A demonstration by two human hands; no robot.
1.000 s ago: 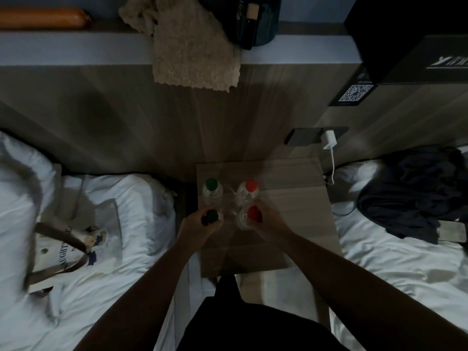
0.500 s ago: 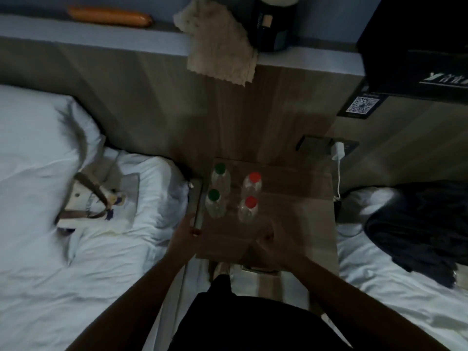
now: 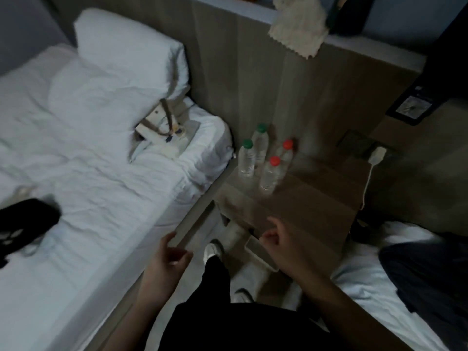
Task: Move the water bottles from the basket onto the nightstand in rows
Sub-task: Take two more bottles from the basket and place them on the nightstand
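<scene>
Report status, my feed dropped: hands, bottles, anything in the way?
Left hand open, right hand open, both empty. Four water bottles upright on nightstand, two rows. White charger on wall beside nightstand, apart from bottles.

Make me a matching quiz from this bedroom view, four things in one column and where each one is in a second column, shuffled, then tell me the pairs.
Things
1. water bottles
2. tote bag
3. charger
4. cloth

Places
A. draped over the ledge
B. standing on the nightstand
C. at the wall socket
D. lying on the bed beside the pillow

Pairs: 1-B, 2-D, 3-C, 4-A
</scene>
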